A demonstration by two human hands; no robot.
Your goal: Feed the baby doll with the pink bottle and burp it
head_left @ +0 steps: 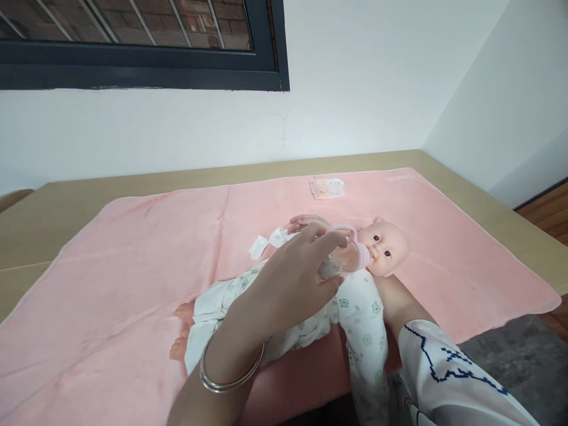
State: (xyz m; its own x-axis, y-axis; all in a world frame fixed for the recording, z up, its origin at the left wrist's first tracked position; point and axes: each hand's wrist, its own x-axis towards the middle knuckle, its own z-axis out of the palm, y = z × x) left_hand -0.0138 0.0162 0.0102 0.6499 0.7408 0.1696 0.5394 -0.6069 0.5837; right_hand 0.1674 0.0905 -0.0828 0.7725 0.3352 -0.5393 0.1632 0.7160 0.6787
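A baby doll [385, 247] in a white printed romper lies on its back on a pink blanket [133, 266], its head to the right. My left hand [295, 275], a silver bangle on its wrist, is closed round a clear feeding bottle [344, 257] with a pink collar. The bottle's teat rests at the doll's mouth. My right forearm [399, 302], in a white sleeve with blue pattern, reaches under the doll's neck. The right hand itself is hidden behind the doll's head and body.
The blanket covers a light wooden table [66, 201] that stands against a white wall under a dark-framed window. A small folded packet [327, 187] lies at the blanket's far edge. A grey floor shows at the lower right.
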